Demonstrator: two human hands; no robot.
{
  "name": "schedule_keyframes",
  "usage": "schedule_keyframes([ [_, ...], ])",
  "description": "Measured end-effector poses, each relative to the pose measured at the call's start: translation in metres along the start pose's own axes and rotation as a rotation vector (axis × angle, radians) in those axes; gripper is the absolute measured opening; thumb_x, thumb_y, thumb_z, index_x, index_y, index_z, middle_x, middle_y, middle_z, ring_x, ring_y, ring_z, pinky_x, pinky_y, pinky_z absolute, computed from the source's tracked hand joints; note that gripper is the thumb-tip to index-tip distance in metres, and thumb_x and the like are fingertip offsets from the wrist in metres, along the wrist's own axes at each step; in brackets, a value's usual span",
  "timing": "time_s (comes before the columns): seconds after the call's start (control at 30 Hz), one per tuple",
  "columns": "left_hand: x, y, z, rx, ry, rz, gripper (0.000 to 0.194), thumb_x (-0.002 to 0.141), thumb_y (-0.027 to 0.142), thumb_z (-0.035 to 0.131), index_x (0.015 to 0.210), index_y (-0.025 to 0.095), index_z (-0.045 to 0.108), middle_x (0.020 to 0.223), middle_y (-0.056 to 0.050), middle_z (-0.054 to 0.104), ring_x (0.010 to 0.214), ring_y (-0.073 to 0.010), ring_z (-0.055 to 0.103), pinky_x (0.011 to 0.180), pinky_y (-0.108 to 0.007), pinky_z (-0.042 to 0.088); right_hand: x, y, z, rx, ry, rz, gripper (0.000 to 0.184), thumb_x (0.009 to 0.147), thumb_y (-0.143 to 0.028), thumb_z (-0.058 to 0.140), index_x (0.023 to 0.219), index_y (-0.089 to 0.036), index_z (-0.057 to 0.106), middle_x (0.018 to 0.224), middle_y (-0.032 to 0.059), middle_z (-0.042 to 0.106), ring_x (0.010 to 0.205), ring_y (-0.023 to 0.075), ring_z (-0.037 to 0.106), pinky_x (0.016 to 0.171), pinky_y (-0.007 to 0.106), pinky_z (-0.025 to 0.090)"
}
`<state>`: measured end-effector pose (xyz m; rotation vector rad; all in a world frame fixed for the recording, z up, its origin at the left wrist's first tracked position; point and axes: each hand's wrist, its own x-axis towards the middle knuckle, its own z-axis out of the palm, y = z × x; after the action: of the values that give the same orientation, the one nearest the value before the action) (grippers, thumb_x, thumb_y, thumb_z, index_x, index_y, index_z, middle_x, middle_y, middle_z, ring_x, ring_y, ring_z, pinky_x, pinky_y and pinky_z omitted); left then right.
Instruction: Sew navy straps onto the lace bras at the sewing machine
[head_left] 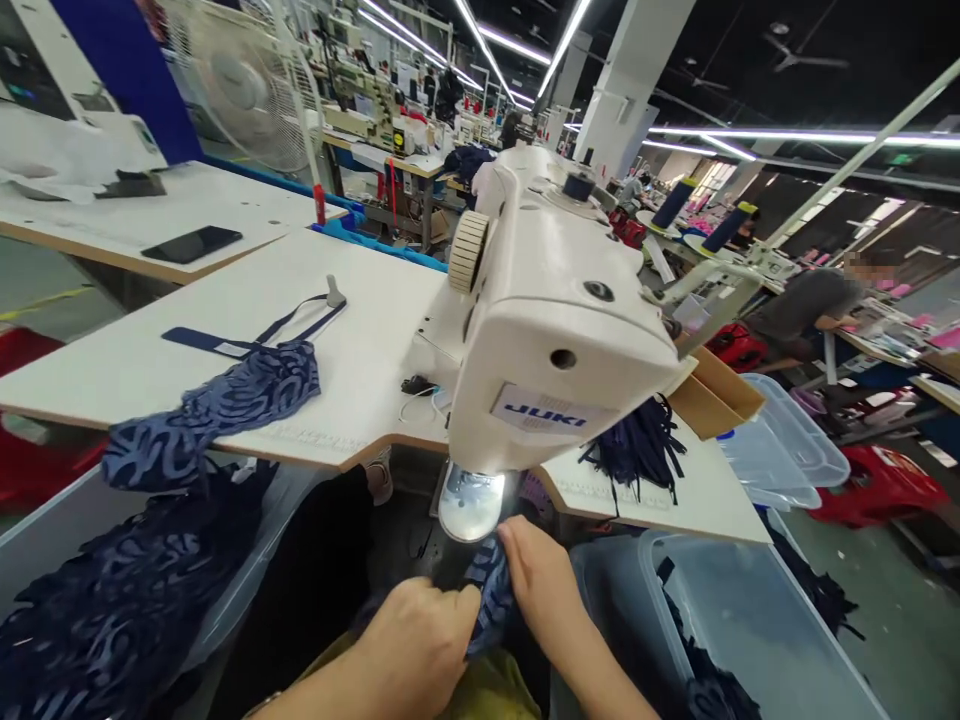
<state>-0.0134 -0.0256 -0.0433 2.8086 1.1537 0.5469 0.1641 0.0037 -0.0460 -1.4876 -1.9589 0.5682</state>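
Observation:
A dark blue patterned garment piece [493,598] is stretched between my hands, just below the sewing machine's round metal end plate [471,500]. My left hand [424,635] is closed in a fist round its near left side. On the other side, my right hand [538,570] pinches its upper right edge, fingertips close to the plate. The white sewing machine [562,340] rises directly above both hands and hides its needle area. To the left, a similar blue patterned garment piece [247,390] with a thin strap lies across the tabletop and droops over its front edge.
The white tabletop [390,300] surrounds the machine. Dark straps [637,450] lie in a bunch at right, near a cardboard box [716,390]. Plastic bins [757,620] with dark fabric flank my legs. A phone [193,244] lies on the left table. A person [802,305] sits far right.

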Motion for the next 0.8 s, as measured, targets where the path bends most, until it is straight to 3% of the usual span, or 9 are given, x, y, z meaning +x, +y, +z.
schedule_keyframes([
  [0.07, 0.000, 0.000, -0.008, -0.006, 0.056, 0.007, 0.014, 0.073, 0.013, 0.057, 0.071, 0.022, 0.045, 0.056, 0.004, 0.057, 0.045, -0.0149, 0.052, 0.048, -0.027, 0.039, 0.007, 0.001, -0.002, -0.213, 0.031, -0.099, 0.043, 0.101, -0.039, 0.034, 0.066, -0.022, 0.052, 0.059, 0.0003, 0.052, 0.056, 0.0153, 0.048, 0.054, 0.026, 0.029],
  [0.13, 0.002, -0.001, -0.021, -0.028, 0.164, 0.013, 0.009, 0.081, 0.026, 0.060, 0.088, 0.020, 0.056, 0.078, -0.002, 0.068, 0.065, -0.0181, 0.063, 0.061, -0.029, 0.049, 0.011, -0.006, -0.013, -0.321, -0.037, -0.215, 0.040, 0.101, -0.037, 0.036, 0.072, -0.023, 0.059, 0.064, 0.0017, 0.058, 0.061, 0.0162, 0.052, 0.055, 0.027, 0.030],
  [0.2, 0.005, -0.006, -0.037, -0.102, 0.222, 0.016, 0.035, 0.085, 0.033, 0.059, 0.117, 0.019, 0.054, 0.110, -0.009, 0.067, 0.095, -0.0209, 0.065, 0.082, -0.030, 0.052, 0.011, -0.020, -0.028, -0.270, -0.192, -0.399, 0.034, 0.101, -0.037, 0.039, 0.082, -0.023, 0.064, 0.073, 0.0015, 0.064, 0.067, 0.0156, 0.056, 0.059, 0.027, 0.033],
  [0.3, 0.009, -0.018, -0.054, -0.341, 0.091, -0.057, 0.045, 0.089, 0.035, 0.055, 0.131, 0.022, 0.045, 0.118, -0.005, 0.066, 0.101, -0.0154, 0.064, 0.085, -0.021, 0.051, 0.014, -0.040, -0.043, -0.071, -0.269, -0.528, 0.030, 0.097, -0.043, 0.045, 0.088, -0.027, 0.069, 0.074, -0.0009, 0.067, 0.066, 0.0138, 0.057, 0.062, 0.027, 0.037],
  [0.37, 0.012, -0.029, -0.056, -0.400, 0.052, -0.183, 0.036, 0.093, 0.037, 0.049, 0.126, 0.024, 0.050, 0.102, 0.001, 0.072, 0.085, -0.0118, 0.068, 0.071, -0.016, 0.052, 0.022, -0.046, -0.042, -0.050, -0.141, -0.409, 0.032, 0.095, -0.048, 0.048, 0.085, -0.027, 0.070, 0.068, -0.0006, 0.065, 0.065, 0.0145, 0.056, 0.062, 0.027, 0.037],
  [0.43, 0.015, -0.039, -0.051, -0.240, 0.163, -0.284, 0.030, 0.096, 0.038, 0.043, 0.118, 0.024, 0.056, 0.093, 0.001, 0.073, 0.078, -0.0135, 0.069, 0.067, -0.020, 0.052, 0.034, -0.044, -0.032, -0.066, 0.024, -0.210, 0.032, 0.091, -0.052, 0.053, 0.082, -0.025, 0.068, 0.067, 0.0001, 0.063, 0.065, 0.0157, 0.055, 0.061, 0.027, 0.037],
  [0.57, 0.017, -0.046, -0.037, 0.084, 0.412, -0.168, 0.034, 0.098, 0.030, 0.036, 0.123, 0.024, 0.058, 0.111, -0.005, 0.069, 0.107, -0.0204, 0.062, 0.097, -0.035, 0.042, 0.049, -0.033, -0.010, 0.036, 0.136, 0.124, 0.030, 0.083, -0.052, 0.063, 0.082, -0.022, 0.056, 0.063, -0.0036, 0.057, 0.057, 0.0146, 0.053, 0.056, 0.025, 0.037],
  [0.67, 0.018, -0.042, -0.030, 0.029, 0.419, -0.003, 0.039, 0.099, 0.019, 0.032, 0.131, 0.028, 0.052, 0.122, 0.000, 0.066, 0.118, -0.0128, 0.055, 0.107, -0.030, 0.030, 0.049, -0.028, -0.007, 0.170, 0.074, 0.172, 0.023, 0.089, -0.043, 0.056, 0.083, -0.022, 0.049, 0.066, -0.0039, 0.058, 0.059, 0.0148, 0.056, 0.059, 0.025, 0.038],
  [0.8, 0.023, -0.033, -0.028, 0.018, 0.378, -0.060, 0.041, 0.097, 0.021, 0.039, 0.136, 0.030, 0.047, 0.126, 0.002, 0.065, 0.118, -0.0125, 0.056, 0.107, -0.032, 0.023, 0.046, -0.025, -0.013, 0.310, 0.013, 0.121, 0.011, 0.094, -0.032, 0.044, 0.092, -0.022, 0.046, 0.071, -0.0032, 0.059, 0.067, 0.0154, 0.058, 0.065, 0.026, 0.041],
])
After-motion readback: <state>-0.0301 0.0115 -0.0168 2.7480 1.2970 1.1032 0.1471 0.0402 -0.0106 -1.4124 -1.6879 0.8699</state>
